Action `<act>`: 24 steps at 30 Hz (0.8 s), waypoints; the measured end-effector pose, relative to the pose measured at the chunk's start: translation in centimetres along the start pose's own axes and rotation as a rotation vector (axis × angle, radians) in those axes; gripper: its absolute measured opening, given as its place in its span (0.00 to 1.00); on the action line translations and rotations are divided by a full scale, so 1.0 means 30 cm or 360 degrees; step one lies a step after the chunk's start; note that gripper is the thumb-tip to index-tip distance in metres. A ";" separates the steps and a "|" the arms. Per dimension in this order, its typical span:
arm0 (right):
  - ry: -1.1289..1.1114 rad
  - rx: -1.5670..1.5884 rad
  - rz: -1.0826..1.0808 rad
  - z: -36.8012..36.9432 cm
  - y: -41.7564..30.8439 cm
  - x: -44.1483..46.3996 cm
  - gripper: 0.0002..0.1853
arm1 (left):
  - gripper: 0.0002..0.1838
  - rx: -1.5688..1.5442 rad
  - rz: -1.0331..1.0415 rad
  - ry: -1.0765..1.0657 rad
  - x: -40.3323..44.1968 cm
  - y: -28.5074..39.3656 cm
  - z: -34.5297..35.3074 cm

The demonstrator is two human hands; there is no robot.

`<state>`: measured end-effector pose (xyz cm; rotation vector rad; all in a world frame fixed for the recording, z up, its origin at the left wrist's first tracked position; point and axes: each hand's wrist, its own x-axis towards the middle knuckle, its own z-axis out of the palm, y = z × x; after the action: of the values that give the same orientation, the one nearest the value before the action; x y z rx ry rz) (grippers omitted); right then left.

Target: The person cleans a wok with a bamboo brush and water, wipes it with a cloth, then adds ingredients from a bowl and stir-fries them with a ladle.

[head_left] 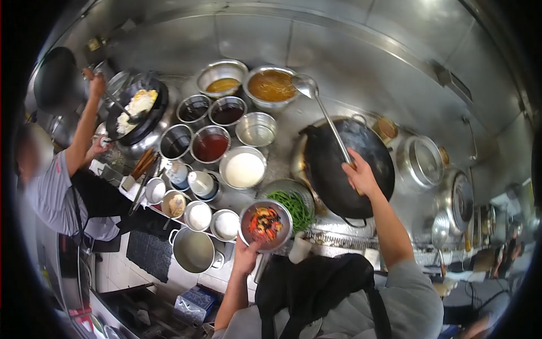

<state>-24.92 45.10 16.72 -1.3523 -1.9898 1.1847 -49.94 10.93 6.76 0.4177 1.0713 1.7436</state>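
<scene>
Clamped on the near edge of a metal bowl (pixel 276 244), the left hand (pixel 246 255) holds it at the near middle of the scene, with red and dark pieces of food (pixel 264 223) inside. Closed around the handle of a long ladle (pixel 330 121), the right hand (pixel 360 174) reaches over a black wok (pixel 344 192) on the right. The ladle's head is at the right edge of a far basin (pixel 271 107) of amber liquid; whether they touch, I cannot tell. Just beyond the bowl, to its right, green vegetables (pixel 293 209) lie in a strainer (pixel 282 186). Left of these stand containers, one with dark red liquid (pixel 211 147) and another with white contents (pixel 243 170). Farther left, a co-worker's raised hand (pixel 97 85) grips a utensil reaching into another wok (pixel 161 100) of white and yellow food (pixel 138 107).
</scene>
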 end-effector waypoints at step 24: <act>0.0231 0.0245 0.0059 -0.096 0.091 -0.392 0.33 | 0.35 0.0270 -0.0132 -0.0126 -0.048 -0.146 0.250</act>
<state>-16.48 35.99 17.01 -1.3616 -1.7438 1.1942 -41.60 13.60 7.58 0.5357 1.1672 1.5566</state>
